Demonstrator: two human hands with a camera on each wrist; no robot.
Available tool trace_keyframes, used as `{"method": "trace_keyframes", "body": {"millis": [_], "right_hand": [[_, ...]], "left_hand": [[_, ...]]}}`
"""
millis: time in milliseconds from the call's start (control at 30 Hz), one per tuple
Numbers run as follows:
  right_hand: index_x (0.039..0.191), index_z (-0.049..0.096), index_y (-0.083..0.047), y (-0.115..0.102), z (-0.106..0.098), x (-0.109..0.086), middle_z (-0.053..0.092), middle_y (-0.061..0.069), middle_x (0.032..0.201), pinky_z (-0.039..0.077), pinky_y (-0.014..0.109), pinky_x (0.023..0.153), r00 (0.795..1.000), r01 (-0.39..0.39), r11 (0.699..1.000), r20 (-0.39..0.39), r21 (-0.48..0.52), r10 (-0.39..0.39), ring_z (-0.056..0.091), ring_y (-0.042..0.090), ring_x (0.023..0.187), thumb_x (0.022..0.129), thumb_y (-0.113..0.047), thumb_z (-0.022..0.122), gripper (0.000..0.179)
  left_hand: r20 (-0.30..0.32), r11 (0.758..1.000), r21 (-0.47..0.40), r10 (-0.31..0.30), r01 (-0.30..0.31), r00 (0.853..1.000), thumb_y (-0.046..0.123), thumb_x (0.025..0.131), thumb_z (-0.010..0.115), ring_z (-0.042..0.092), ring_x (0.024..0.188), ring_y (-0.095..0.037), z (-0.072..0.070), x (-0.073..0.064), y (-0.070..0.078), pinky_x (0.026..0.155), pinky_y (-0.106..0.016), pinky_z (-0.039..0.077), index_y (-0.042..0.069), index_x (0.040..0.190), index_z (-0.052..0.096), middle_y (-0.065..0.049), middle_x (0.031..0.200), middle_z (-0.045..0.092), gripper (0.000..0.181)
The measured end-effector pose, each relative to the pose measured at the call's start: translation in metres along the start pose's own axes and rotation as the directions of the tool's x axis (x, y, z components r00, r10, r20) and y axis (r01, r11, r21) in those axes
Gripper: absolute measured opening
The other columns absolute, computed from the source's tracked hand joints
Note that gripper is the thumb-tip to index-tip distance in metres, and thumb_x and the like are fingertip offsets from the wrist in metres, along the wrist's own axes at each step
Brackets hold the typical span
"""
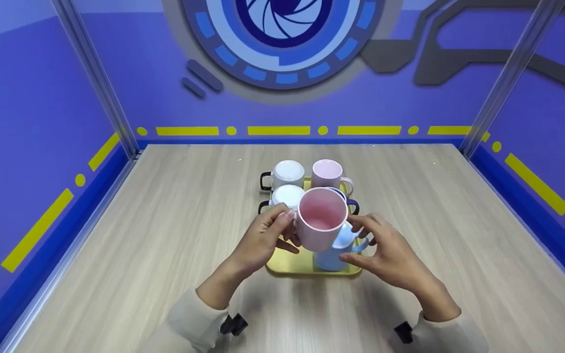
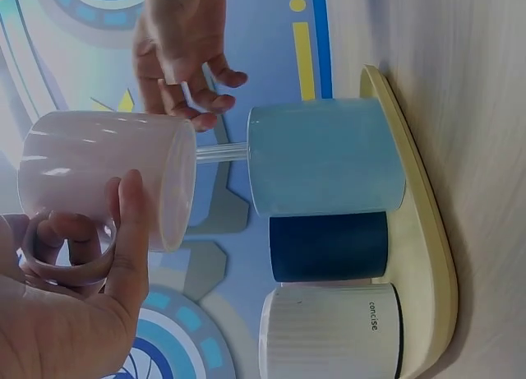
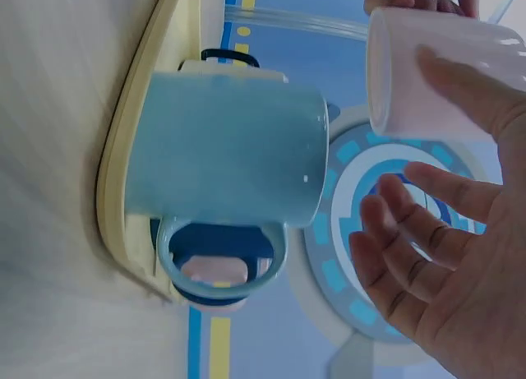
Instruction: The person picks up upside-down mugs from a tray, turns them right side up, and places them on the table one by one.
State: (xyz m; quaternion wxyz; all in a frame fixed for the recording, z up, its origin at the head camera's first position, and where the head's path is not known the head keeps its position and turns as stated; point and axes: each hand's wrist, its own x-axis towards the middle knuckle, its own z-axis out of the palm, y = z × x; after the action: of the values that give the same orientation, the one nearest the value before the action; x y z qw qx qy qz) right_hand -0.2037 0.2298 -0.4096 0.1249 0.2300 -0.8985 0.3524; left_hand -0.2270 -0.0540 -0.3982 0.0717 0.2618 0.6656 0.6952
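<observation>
"Where is the glossy pink cylindrical mug?"

"In your left hand — fingers curled through its handle, mouth up, long axis roughly upright, above the yellow rectangular tray."

"And my right hand?"

"It holds nothing, fingers loosely spread just right of the mug's body — I can't tell whether they touch; your left has the handle side."

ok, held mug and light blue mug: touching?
Apart. The left wrist view shows the wall in a plain gap between the base of the held mug and the rim of the light blue mug.
</observation>
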Motion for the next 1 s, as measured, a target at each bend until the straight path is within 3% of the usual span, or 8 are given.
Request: {"method": "trace_keyframes", "body": {"millis": [167,333,567,700,1000], "right_hand": [[0.138,0.064,-0.015,0.010,-0.003,-0.002,0.066,0.005,0.117,0.053,0.039,0.082,0.999,-0.049,0.998,0.009,-0.030,0.049,0.062,0.021,0.106,0.075,-0.023,0.094,0.070],[0.137,0.063,-0.009,0.020,-0.002,-0.002,0.066,0.009,0.124,0.053,0.045,0.088,0.991,-0.126,0.991,0.033,-0.054,0.128,0.063,0.033,0.113,0.075,-0.024,0.094,0.071],[0.147,0.053,-0.010,0.045,0.000,0.001,0.065,0.013,0.131,0.054,0.056,0.097,0.949,-0.266,0.963,0.163,-0.041,0.269,0.064,0.038,0.120,0.077,-0.030,0.093,0.083],[0.146,0.052,-0.009,0.060,0.004,0.004,0.065,0.016,0.132,0.056,0.055,0.095,0.930,-0.298,0.955,0.221,-0.011,0.292,0.065,0.039,0.118,0.077,-0.021,0.092,0.081],[0.134,0.058,-0.007,0.076,0.014,0.007,0.065,0.015,0.123,0.057,0.039,0.085,0.918,-0.304,0.950,0.289,0.078,0.270,0.068,0.033,0.106,0.072,-0.001,0.088,0.070]], "left_hand": [[-0.015,1.000,-0.009,0.010,-0.010,1.000,0.021,0.111,0.041,0.068,0.081,-0.022,-0.004,-0.002,0.002,0.069,-0.042,0.065,-0.007,0.099,0.050,-0.006,0.081,0.052,0.031],[-0.028,1.000,-0.018,0.013,-0.013,1.000,0.022,0.112,0.041,0.067,0.080,-0.021,-0.009,-0.005,0.003,0.070,-0.042,0.065,-0.005,0.100,0.051,-0.006,0.082,0.052,0.032],[-0.065,1.000,-0.023,0.010,-0.011,0.998,0.022,0.112,0.043,0.067,0.080,-0.021,-0.014,-0.009,0.003,0.070,-0.041,0.065,-0.004,0.100,0.051,-0.006,0.082,0.051,0.030],[-0.086,1.000,-0.029,0.008,-0.011,0.996,0.024,0.112,0.043,0.066,0.079,-0.021,-0.019,-0.010,0.003,0.070,-0.041,0.065,-0.004,0.097,0.049,-0.005,0.081,0.050,0.033],[-0.154,1.000,-0.012,0.001,-0.003,0.988,0.023,0.112,0.042,0.065,0.077,-0.021,-0.030,-0.012,0.003,0.070,-0.039,0.064,-0.004,0.096,0.049,-0.004,0.080,0.049,0.032]]}}
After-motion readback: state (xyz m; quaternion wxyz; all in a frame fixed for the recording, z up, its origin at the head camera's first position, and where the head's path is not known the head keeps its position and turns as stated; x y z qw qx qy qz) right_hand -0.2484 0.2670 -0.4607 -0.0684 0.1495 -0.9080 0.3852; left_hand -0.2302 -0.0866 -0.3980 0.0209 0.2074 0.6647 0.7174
